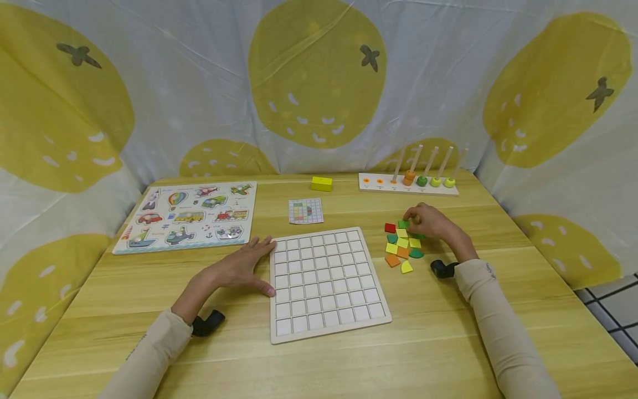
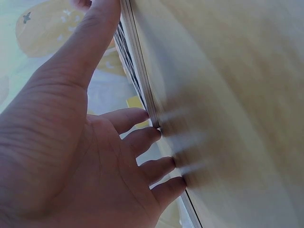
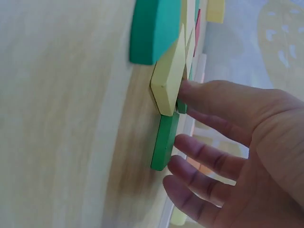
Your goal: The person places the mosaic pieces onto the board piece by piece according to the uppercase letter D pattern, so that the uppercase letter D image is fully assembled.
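My left hand (image 1: 242,264) rests with spread fingers at the left edge of a pale wooden grid board (image 1: 326,284). Its thumb and fingertips touch that rim, and in the left wrist view the fingers (image 2: 142,142) reach the board's side (image 2: 142,71). Over a loose cluster of coloured tiles, my right hand (image 1: 432,223) pinches a green tile (image 1: 403,224) between thumb and index finger. The right wrist view shows that thumb (image 3: 209,92) beside a pale yellow tile (image 3: 168,76). Another green tile (image 3: 165,142) lies near the other, loosely bent fingers.
A small printed pattern card (image 1: 305,211) lies behind the board, with a yellow block (image 1: 321,184) farther back. At the left is a vehicle picture puzzle (image 1: 186,216). A peg stand (image 1: 408,185) with coloured beads stands at the back right. A patterned curtain (image 1: 319,83) hangs behind the table.
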A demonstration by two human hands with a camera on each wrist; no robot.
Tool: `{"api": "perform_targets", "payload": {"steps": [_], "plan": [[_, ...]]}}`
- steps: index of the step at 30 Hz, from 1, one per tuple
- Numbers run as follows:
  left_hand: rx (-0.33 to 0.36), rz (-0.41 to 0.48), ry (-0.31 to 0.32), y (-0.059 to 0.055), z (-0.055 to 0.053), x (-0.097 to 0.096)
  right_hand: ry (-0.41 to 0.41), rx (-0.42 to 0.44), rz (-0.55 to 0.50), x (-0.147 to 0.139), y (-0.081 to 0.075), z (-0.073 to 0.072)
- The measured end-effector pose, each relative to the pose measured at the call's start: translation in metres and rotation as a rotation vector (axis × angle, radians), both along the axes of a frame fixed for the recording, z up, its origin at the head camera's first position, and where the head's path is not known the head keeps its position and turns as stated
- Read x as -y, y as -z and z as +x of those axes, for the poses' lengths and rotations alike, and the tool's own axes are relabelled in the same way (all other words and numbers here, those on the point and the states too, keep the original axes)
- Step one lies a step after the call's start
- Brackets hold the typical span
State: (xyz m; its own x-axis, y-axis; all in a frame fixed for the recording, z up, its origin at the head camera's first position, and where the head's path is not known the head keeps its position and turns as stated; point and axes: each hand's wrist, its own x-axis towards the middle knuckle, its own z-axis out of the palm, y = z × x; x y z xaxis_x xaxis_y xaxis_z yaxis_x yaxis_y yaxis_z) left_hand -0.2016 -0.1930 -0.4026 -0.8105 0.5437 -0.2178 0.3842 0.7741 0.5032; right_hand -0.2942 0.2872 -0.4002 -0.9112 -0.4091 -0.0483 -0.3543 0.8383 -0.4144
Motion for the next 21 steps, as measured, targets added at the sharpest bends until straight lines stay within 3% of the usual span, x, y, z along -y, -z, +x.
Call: {"api": "perform_targets", "payload": {"steps": [9, 21], "plan": [[-0.016, -0.013, 0.002, 0.000, 0.000, 0.000, 0.007, -0.051, -0.070, 0.017, -0.014, 0.005], [-0.029, -0.040, 0.007, 0.000, 0.002, -0.004, -0.203, -0.055, -0.227, 0.111, -0.034, 0.027]]}}
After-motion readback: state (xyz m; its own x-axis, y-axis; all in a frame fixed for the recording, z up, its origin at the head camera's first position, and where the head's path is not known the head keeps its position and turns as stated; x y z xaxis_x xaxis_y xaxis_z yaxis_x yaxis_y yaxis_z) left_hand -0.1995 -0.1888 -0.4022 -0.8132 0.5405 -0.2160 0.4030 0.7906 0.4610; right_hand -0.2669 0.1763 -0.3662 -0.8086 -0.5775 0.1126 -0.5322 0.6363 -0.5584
